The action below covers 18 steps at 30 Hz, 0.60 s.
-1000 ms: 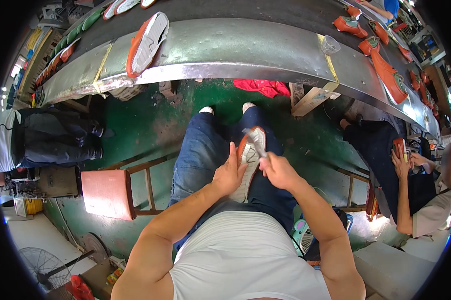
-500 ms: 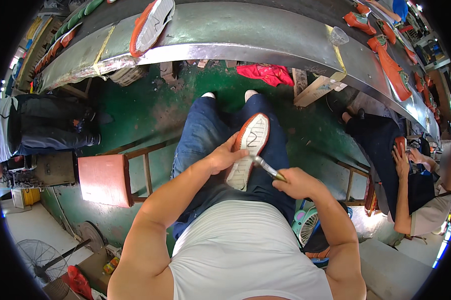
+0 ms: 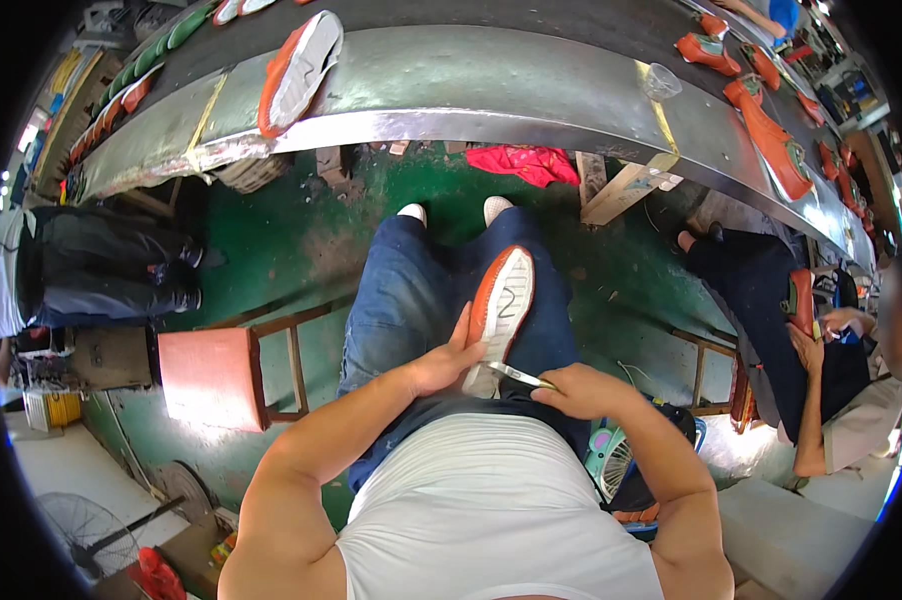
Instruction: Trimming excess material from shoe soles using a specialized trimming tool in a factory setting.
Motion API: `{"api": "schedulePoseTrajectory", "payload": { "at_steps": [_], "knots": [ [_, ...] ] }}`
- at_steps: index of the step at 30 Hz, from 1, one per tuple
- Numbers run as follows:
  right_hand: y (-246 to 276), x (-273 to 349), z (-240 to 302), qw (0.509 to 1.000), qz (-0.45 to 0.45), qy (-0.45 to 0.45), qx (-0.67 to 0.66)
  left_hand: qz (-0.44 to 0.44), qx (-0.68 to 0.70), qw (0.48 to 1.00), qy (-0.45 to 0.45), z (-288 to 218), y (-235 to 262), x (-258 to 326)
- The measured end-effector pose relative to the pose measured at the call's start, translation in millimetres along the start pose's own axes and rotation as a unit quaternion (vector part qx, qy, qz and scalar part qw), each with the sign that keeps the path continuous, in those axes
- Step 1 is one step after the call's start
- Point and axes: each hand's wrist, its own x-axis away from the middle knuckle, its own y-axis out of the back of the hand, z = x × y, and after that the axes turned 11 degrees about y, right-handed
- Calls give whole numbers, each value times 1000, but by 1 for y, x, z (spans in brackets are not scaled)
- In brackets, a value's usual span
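Note:
A shoe (image 3: 511, 295) with an orange-red upper lies sole up on my thighs, its pale ridged sole marked with a dark squiggle. My left hand (image 3: 448, 362) grips its left side, thumb over the sole and a finger along the edge. In my right hand (image 3: 581, 390) is what looks like a small hammer (image 3: 516, 376), with a silvery shaft and a yellowish grip. Its metal head is at the near part of the sole, beside my left thumb. Whether the head touches the sole I cannot tell.
Ahead runs a metal-edged bench (image 3: 441, 75) with another upturned shoe (image 3: 299, 75) and a clear cup (image 3: 659, 82). Several orange shoes (image 3: 771, 140) stand at the right. A stool (image 3: 211, 372) is at left; a seated co-worker (image 3: 806, 350) holds a shoe at right.
The shoe and both hands have come slightly nearer to me. The hammer's head has moved down the sole towards its near end, and its shaft lies flatter.

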Motion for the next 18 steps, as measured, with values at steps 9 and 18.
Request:
{"api": "schedulePoseTrajectory", "payload": {
  "at_steps": [9,18],
  "knots": [
    [27,-57,-24,951,-271,-6,-149,-66,-41,997,-31,14,-13,-22],
    [-26,-39,-75,817,-309,-31,-485,-43,157,984,-75,-67,22,28]
  ]
}}
